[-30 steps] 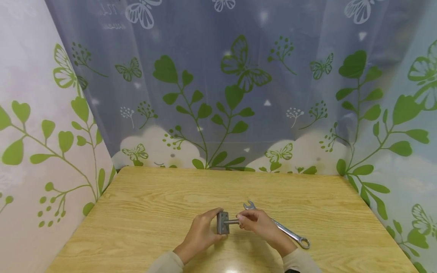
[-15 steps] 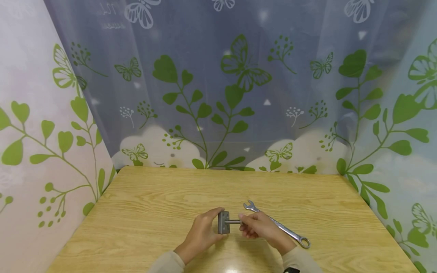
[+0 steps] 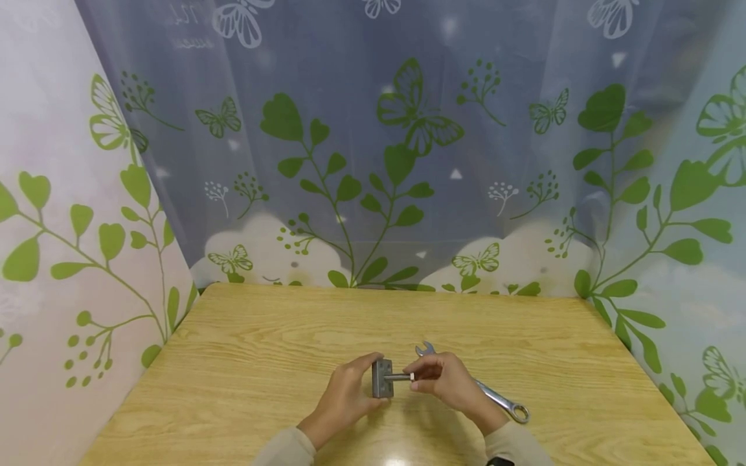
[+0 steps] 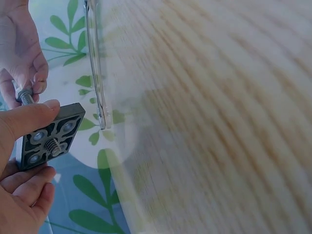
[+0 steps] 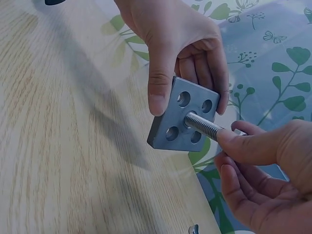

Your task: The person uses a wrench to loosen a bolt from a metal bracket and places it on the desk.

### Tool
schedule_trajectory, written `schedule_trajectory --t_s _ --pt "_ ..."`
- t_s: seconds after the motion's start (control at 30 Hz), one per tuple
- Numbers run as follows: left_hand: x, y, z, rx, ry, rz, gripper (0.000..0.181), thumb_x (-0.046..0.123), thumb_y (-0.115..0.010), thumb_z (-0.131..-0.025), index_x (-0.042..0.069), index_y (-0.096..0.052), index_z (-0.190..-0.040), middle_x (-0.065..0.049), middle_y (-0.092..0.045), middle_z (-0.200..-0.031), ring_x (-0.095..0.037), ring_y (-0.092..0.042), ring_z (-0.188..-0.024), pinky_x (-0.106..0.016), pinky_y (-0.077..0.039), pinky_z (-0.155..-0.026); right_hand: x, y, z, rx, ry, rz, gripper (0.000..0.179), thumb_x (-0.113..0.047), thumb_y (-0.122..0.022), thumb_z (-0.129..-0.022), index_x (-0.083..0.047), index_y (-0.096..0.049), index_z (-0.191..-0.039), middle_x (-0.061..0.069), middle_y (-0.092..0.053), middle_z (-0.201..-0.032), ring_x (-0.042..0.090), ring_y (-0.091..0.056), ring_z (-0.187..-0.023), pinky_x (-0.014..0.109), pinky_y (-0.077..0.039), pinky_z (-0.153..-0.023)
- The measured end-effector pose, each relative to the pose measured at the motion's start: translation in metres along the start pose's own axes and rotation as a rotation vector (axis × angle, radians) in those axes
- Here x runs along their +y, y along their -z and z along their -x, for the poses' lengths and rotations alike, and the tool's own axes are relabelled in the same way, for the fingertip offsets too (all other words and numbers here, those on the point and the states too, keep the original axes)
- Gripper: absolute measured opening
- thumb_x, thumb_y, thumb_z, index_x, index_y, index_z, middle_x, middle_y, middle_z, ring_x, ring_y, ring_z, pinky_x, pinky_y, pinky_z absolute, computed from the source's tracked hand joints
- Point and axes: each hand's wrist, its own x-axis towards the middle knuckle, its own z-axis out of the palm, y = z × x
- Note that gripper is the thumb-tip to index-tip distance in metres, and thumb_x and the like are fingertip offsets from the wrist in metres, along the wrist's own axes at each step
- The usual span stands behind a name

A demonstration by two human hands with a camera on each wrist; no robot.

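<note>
My left hand (image 3: 346, 395) grips a square grey metal plate (image 3: 382, 378) by its edges, thumb on one side and fingers on the opposite. Round holes near the corners show in the right wrist view. A threaded bolt (image 5: 204, 126) passes through the plate's centre, and its short threaded end (image 4: 53, 147) sticks out of the ribbed face in the left wrist view. My right hand (image 3: 453, 383) pinches the bolt's outer end between thumb and fingers, which partly hide it. Plate and bolt are held above the table.
A combination wrench (image 3: 495, 398) lies on the wooden table (image 3: 262, 336), its middle covered by my right hand in the head view. Curtains (image 3: 350, 194) with leaves and butterflies hang behind the table and at both sides.
Half a second ago my right fingers were folded lower under the bolt's end. Now they are raised, and its pale tip shows. The left hand and plate hold almost still.
</note>
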Motion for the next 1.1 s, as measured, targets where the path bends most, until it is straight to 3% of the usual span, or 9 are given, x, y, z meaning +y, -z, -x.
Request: schedule_trajectory --t_s 0.4,0.6,0.7,0.87,0.97,1.1 --pt "-0.003 -0.002 0.002 0.019 -0.025 -0.005 0.071 0.007 -0.091 -0.059 -0.002 -0.059 -0.122 -0.016 -0.067 -0.117 -0.030 -0.065 -0.106 -0.038 -0.055 -0.091 0.003 -0.004 0.000 0.003 -0.011 -0.038 0.026 -0.001 -0.071 -0.084 0.001 -0.067 -0.110 0.017 -0.064 -0.105 0.019 -0.062 -0.087 0.024 -0.056 -0.073" --pt "-0.005 -0.002 0.002 0.029 -0.013 -0.012 0.071 0.008 -0.091 -0.059 -0.002 -0.059 -0.121 -0.015 -0.067 -0.116 -0.029 -0.065 -0.106 -0.038 -0.055 -0.091 -0.001 -0.004 0.002 -0.041 -0.105 -0.059 0.045 -0.025 -0.063 -0.094 0.008 -0.055 -0.125 0.019 -0.064 -0.107 0.029 -0.065 -0.091 0.039 -0.058 -0.082" --pt "-0.005 -0.002 0.002 0.033 -0.005 -0.019 0.071 0.009 -0.092 -0.058 -0.002 -0.060 -0.121 -0.016 -0.067 -0.116 -0.029 -0.065 -0.106 -0.037 -0.055 -0.092 -0.001 -0.005 0.002 -0.039 -0.184 -0.089 0.052 -0.037 -0.051 -0.099 0.012 -0.057 -0.117 0.017 -0.067 -0.097 0.029 -0.067 -0.087 0.041 -0.059 -0.081" --pt "-0.004 -0.002 0.003 0.022 -0.003 -0.020 0.071 0.009 -0.091 -0.059 -0.003 -0.060 -0.121 -0.017 -0.067 -0.117 -0.029 -0.065 -0.106 -0.036 -0.055 -0.092 0.002 -0.010 0.001 -0.026 -0.276 -0.143 0.057 -0.044 -0.041 -0.102 0.008 -0.063 -0.094 0.004 -0.065 -0.073 0.012 -0.064 -0.065 0.029 -0.059 -0.063" --pt "-0.003 -0.001 0.003 0.019 -0.006 -0.014 0.071 0.008 -0.091 -0.058 -0.003 -0.059 -0.121 -0.016 -0.067 -0.117 -0.030 -0.065 -0.106 -0.037 -0.055 -0.092 0.003 -0.012 0.000 -0.023 -0.283 -0.149 0.055 -0.044 -0.043 -0.101 0.005 -0.064 -0.087 0.001 -0.062 -0.068 0.008 -0.059 -0.059 0.023 -0.055 -0.057" --pt "-0.002 -0.001 0.002 0.014 -0.009 -0.012 0.071 0.008 -0.091 -0.059 -0.003 -0.059 -0.122 -0.016 -0.066 -0.118 -0.030 -0.065 -0.107 -0.037 -0.055 -0.092 0.002 -0.009 -0.001 -0.023 -0.251 -0.118 0.047 -0.041 -0.054 -0.097 0.005 -0.064 -0.089 0.001 -0.061 -0.070 0.010 -0.059 -0.063 0.026 -0.055 -0.061"
